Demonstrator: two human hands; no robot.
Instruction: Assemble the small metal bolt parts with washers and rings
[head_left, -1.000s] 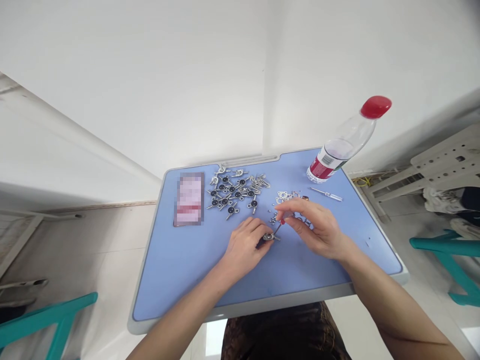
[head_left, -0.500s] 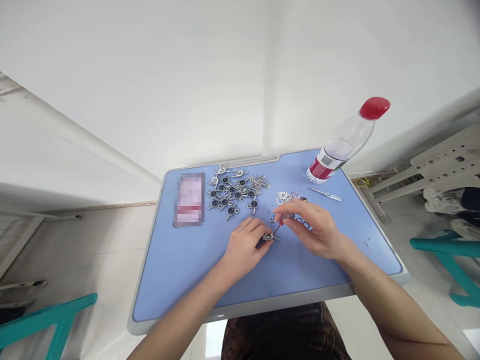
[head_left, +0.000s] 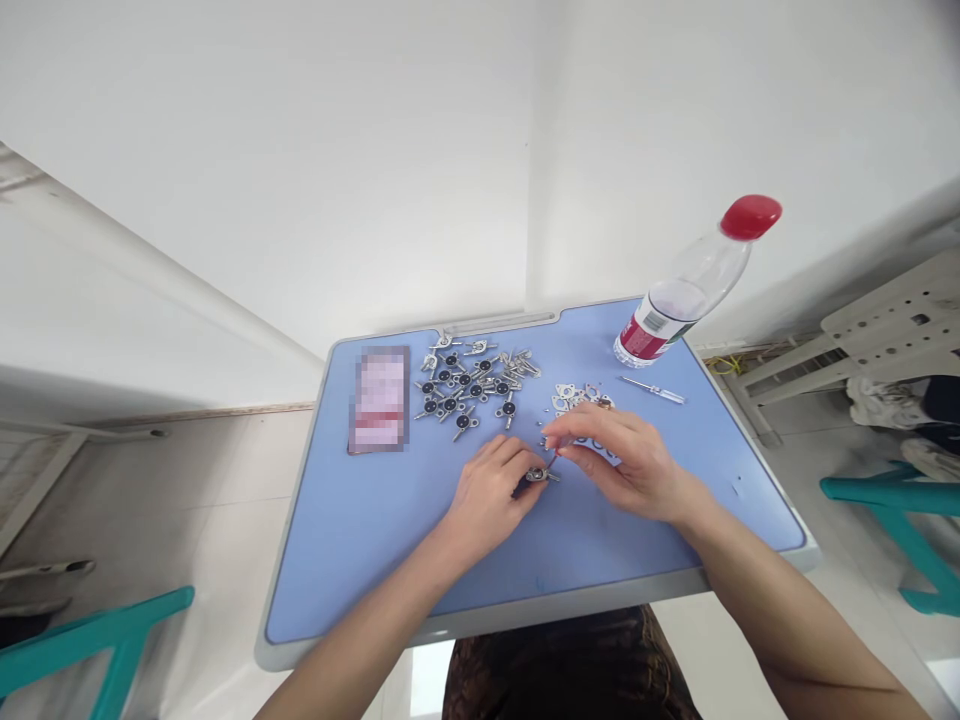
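Note:
My left hand [head_left: 495, 482] rests on the blue table, its fingers closed around a small metal fitting [head_left: 537, 474] with a ring and a short stem. In my right hand [head_left: 626, 460] a small screwdriver [head_left: 556, 457] is pinched between thumb and fingertips. A bit of red shows on it, its thin shaft slants down to the fitting, and the fingers hide most of the handle. Beyond my left hand lies a pile of similar metal fittings [head_left: 463, 380] with black round centres. Flat metal plates [head_left: 566, 395] and black rings lie behind my right hand, partly covered by it.
A pixelated flat rectangular object [head_left: 380, 400] lies at the table's left. A second screwdriver [head_left: 652, 389] with a clear handle is at the right, near a plastic bottle [head_left: 667, 300] with a red cap. A white wall [head_left: 435, 180] stands behind the blue table [head_left: 360, 540].
My right hand's fingertips have shifted slightly down and left along the screwdriver, closer to the fitting. My left hand has stayed in place.

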